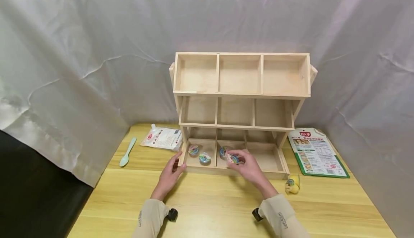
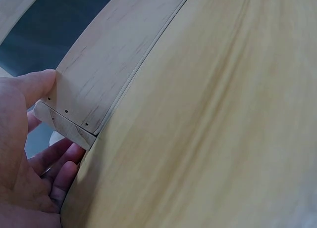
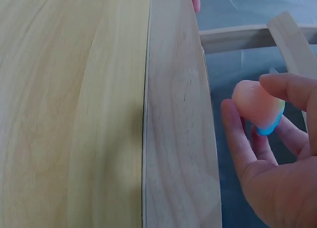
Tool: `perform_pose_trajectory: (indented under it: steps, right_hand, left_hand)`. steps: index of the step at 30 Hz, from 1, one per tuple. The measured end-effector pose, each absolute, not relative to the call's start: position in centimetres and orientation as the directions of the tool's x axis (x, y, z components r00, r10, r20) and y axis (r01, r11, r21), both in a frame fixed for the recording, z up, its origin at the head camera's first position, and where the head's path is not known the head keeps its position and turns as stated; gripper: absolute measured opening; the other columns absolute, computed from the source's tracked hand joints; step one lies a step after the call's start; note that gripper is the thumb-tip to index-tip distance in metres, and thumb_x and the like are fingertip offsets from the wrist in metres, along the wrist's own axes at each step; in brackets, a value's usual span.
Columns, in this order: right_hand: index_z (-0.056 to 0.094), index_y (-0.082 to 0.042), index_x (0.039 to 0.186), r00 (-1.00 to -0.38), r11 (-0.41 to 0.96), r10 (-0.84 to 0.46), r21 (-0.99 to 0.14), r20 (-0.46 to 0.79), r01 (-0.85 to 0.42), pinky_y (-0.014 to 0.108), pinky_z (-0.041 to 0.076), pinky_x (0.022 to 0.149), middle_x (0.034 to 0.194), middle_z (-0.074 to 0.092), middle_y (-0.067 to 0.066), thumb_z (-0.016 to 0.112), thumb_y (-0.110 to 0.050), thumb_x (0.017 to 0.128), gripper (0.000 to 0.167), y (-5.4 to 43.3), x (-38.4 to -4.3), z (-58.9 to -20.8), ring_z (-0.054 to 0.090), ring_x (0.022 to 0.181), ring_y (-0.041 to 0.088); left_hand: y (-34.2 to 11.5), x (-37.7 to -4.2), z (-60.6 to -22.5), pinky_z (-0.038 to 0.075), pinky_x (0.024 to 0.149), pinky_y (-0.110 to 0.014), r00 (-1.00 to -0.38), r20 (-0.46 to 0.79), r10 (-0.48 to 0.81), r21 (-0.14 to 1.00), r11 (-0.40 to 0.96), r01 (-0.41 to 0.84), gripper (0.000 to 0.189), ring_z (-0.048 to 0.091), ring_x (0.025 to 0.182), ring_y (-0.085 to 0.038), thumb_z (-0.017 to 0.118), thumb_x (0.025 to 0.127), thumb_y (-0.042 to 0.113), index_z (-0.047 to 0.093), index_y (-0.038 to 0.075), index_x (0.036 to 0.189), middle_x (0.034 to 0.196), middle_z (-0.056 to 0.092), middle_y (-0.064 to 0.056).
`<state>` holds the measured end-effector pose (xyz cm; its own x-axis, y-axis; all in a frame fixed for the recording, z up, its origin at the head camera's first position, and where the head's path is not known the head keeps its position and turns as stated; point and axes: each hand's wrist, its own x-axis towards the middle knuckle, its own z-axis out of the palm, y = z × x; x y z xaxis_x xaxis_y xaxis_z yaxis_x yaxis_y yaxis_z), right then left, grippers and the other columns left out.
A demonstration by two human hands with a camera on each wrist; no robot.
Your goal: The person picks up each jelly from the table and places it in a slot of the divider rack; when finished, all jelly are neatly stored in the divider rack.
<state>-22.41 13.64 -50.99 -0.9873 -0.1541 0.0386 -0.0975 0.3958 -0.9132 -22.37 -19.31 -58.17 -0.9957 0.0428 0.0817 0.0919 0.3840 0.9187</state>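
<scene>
A three-tier wooden rack (image 1: pixel 242 95) with divided trays stands on the table. At its lower front left corner, my left hand (image 1: pixel 169 175) grips the wood; in the left wrist view its thumb (image 2: pixel 42 84) lies at the front board's top edge. My right hand (image 1: pixel 247 168) pinches a small jelly cup (image 3: pixel 255 107) between thumb and fingers, over the bottom tray's middle compartment. That cup looks pinkish with a bright printed lid. Beside it, another jelly cup (image 1: pixel 223 151) sits in the same compartment. Two more, one jelly cup (image 1: pixel 193 150) and a bluish one (image 1: pixel 205 158), lie in the left compartment.
To the rack's left are a white spouted pouch (image 1: pixel 163 138) and a pale green spoon (image 1: pixel 128 152). On the right lies a green-edged printed packet (image 1: pixel 318 153). A small yellow item (image 1: pixel 292 184) with a coloured label sits near the rack's right front corner.
</scene>
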Motion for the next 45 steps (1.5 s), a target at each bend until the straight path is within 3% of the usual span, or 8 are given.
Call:
perform_pose_trajectory:
  steps: [13, 22, 30, 36, 45]
  right_hand:
    - [0.069, -0.010, 0.126, -0.994, 0.528, -0.090, -0.844, 0.054, -0.094, 0.038, 0.055, 0.089, 0.124, 0.058, 0.015, 0.085, -0.023, 0.087, 0.044, 15.0, -23.4, -50.9, 0.059, 0.108, 0.029]
    - [0.072, -0.009, 0.120, -0.991, 0.655, -0.066, -0.744, 0.120, -0.134, 0.035, 0.051, 0.078, 0.113, 0.063, 0.015, 0.094, -0.025, 0.074, 0.054, 15.5, -24.7, -51.4, 0.059, 0.101, 0.035]
    - [0.074, -0.008, 0.114, -0.983, 0.746, -0.071, -0.646, 0.168, -0.164, 0.053, 0.052, 0.087, 0.115, 0.066, 0.017, 0.097, -0.029, 0.068, 0.056, 15.4, -25.6, -52.8, 0.058, 0.106, 0.035]
    - [0.077, -0.011, 0.110, -0.983, 0.805, -0.070, -0.572, 0.168, -0.155, 0.052, 0.051, 0.088, 0.111, 0.068, 0.012, 0.099, -0.034, 0.064, 0.057, 15.2, -26.0, -53.3, 0.057, 0.103, 0.032]
    - [0.078, -0.013, 0.107, -0.981, 0.852, -0.104, -0.495, 0.166, -0.174, 0.055, 0.047, 0.101, 0.114, 0.072, 0.011, 0.100, -0.037, 0.059, 0.057, 15.2, -26.6, -53.6, 0.060, 0.108, 0.034]
  left_hand:
    - [-19.3, -22.5, -58.5, 0.047, 0.108, -0.048, -0.996, 0.077, 0.043, 0.921, 0.380, 0.087, 0.063, 0.060, 0.124, -0.032, 0.066, 0.103, 0.034, 0.040, 0.024, 0.160, 0.141, 0.060, -0.018]
    - [-19.3, -22.3, -58.5, 0.048, 0.107, -0.049, -0.997, 0.072, 0.039, 0.924, 0.374, 0.082, 0.063, 0.060, 0.123, -0.031, 0.065, 0.103, 0.037, 0.040, 0.024, 0.160, 0.140, 0.060, -0.018]
    - [-19.4, -22.4, -58.5, 0.047, 0.107, -0.048, -0.997, 0.067, 0.038, 0.925, 0.372, 0.076, 0.063, 0.060, 0.123, -0.031, 0.065, 0.103, 0.037, 0.040, 0.025, 0.159, 0.140, 0.060, -0.018]
    - [-19.3, -22.3, -58.5, 0.048, 0.106, -0.046, -0.997, 0.068, 0.034, 0.927, 0.368, 0.076, 0.062, 0.061, 0.122, -0.030, 0.066, 0.102, 0.035, 0.041, 0.025, 0.159, 0.138, 0.061, -0.017]
    - [-19.3, -22.4, -58.4, 0.049, 0.105, -0.045, -0.996, 0.076, 0.039, 0.925, 0.369, 0.085, 0.063, 0.061, 0.121, -0.030, 0.066, 0.102, 0.034, 0.040, 0.024, 0.159, 0.137, 0.061, -0.018]
